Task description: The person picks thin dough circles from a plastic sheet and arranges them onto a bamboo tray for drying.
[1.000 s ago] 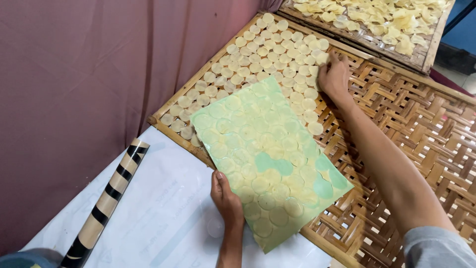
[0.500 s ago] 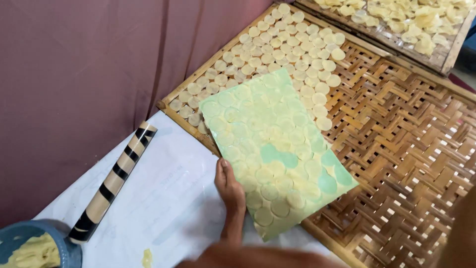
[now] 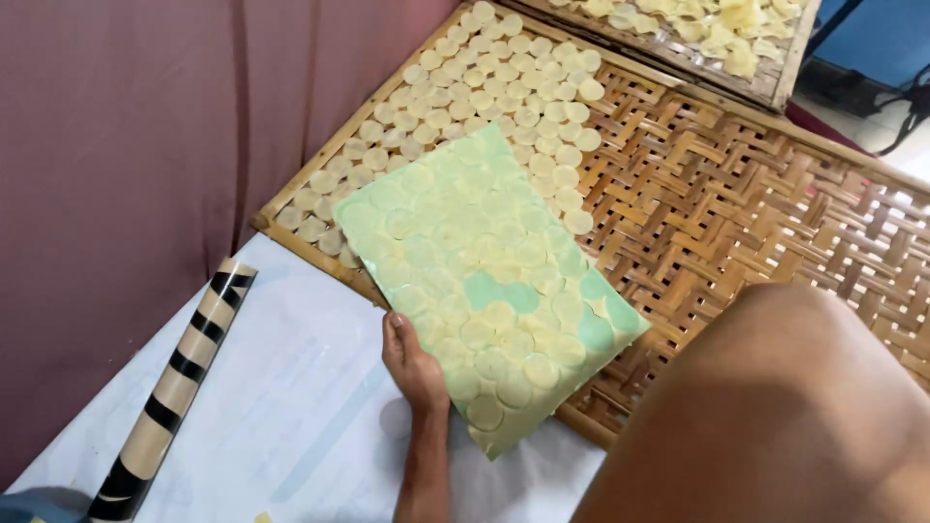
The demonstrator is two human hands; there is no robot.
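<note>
My left hand [image 3: 415, 360] grips the near-left edge of the green board [image 3: 484, 291], fingers curled under it and thumb on top, clenched on that one edge only. Right hand isn't visible; only a bare limb [image 3: 775, 416], mine I think, fills the lower right, so I can't tell what those fingers are doing

Board sits tilted, far end over the woven bamboo tray [image 3: 736, 203], near corner hanging over the white sheet [image 3: 291, 407]. It's covered edge to edge in thin pale dough discs [image 3: 504, 334], some overlapping, a few bare green patches near the right side

Risks as I see them:
- one-handed hold at one edge, so the board can pivot around my grip and dump discs off the low side onto the sheet or through the weave gaps
- discs look loose and thin; any jerk or steep tilt would likely slide them into a heap, and overlapped ones may stick together
- far end rests on or just over the discs already laid out on the tray [image 3: 484, 87]; can't tell if it's touching, but dragging the board would smear or shift those rows
- that limb is close to the board's right corner, so a bump there would knock it
- striped roller [image 3: 179, 378] lies on the sheet to my left, apart from the board, low risk unless I swing that way

Second tray of discs [image 3: 697, 29] at the top is well apart, not a concern
</note>
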